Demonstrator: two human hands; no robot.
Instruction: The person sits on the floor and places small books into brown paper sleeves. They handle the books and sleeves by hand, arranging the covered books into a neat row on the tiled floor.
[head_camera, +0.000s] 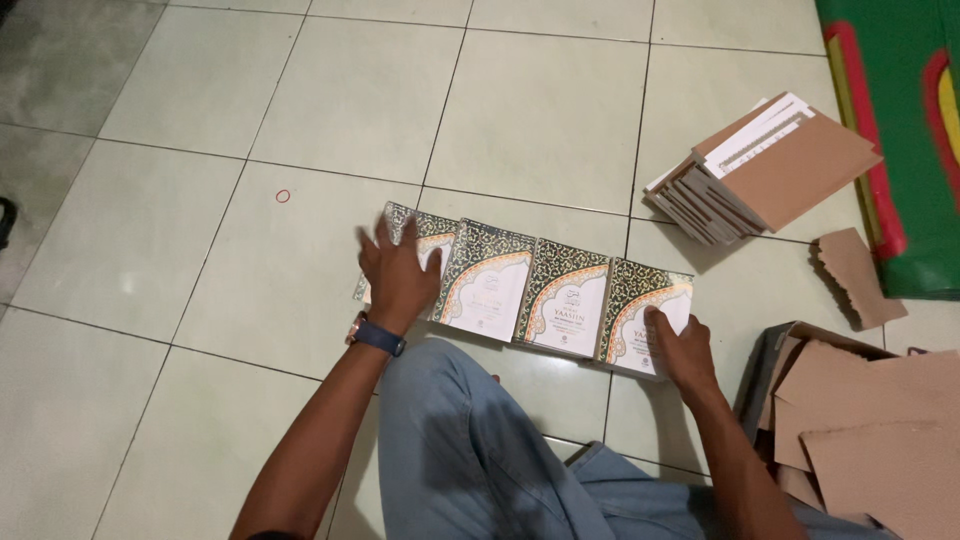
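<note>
Pale green glazed floor tiles (540, 110) with dark grout lines fill most of the head view, and a row of four small booklets with green-and-gold patterned covers and white arched panels (525, 295) lies overlapped across them, right in front of a knee in blue denim jeans (470, 450).

Left hand (398, 272) lies flat on the leftmost booklet, fingers spread wide, pressing down rather than gripping anything. It's got a dark blue wrist strap (376, 335) on. Right hand (680, 345) sits on the lower corner of the rightmost booklet, fingers curled loosely over the edge; can't tell if it's actually pinching it or just resting.

Further off on the right there's a leaning stack of brown cardboard-backed covers (760, 170), a torn scrap of brown cardboard (855, 275) near it, and an open brown carton of cardboard sheets (870, 420) beside the right forearm. Tiny red rubber band (283, 196) lies alone, well apart on the left. Green mat with red and yellow trim (900, 130) is in the top right corner.
</note>
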